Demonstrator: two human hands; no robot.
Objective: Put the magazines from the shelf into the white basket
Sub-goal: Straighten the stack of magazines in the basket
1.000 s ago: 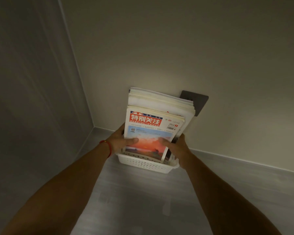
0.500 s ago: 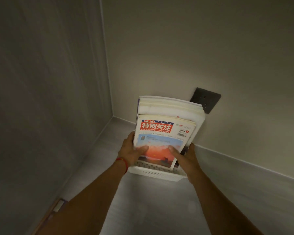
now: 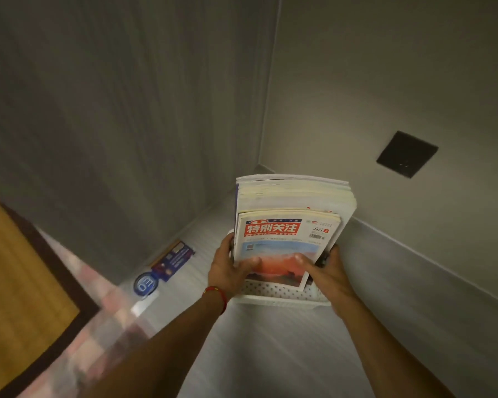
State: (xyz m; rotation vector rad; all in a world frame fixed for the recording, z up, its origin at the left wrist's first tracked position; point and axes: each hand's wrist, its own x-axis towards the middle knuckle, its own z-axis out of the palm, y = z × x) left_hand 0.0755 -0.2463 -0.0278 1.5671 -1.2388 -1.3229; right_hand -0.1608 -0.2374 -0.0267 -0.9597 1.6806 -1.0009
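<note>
Head view, corner of a room. Two pale grey walls [image 3: 127,110] meet at a vertical seam above a light grey floor [image 3: 270,354], which a low skirting strip borders along the right-hand wall. At lower left lies a yellow-brown panel with a dark brown border [image 3: 18,282]; what it belongs to cannot be told.

The stack of paper magazines [image 3: 292,202] stands upright, spines down, inside the white perforated plastic basket [image 3: 276,294], rising well above its rim. The front magazine, with a red title band and an orange-red cover picture [image 3: 282,248], is shorter than the thick pale stack behind it.

The left hand [image 3: 230,268] grips the left side of the basket and stack, thumb laid flat across the lower cover, remaining fingers wrapped behind and hidden. The right hand [image 3: 328,271] grips the right side likewise, thumb pressed on the cover; its other fingers curl round the stack's right edge. A red cord bracelet [image 3: 217,295] circles the left wrist.

A dark square wall plate [image 3: 406,153] sits on the right-hand wall. A blue printed label [image 3: 173,259] and a round blue sticker [image 3: 145,284] lie on the floor by the left wall.
</note>
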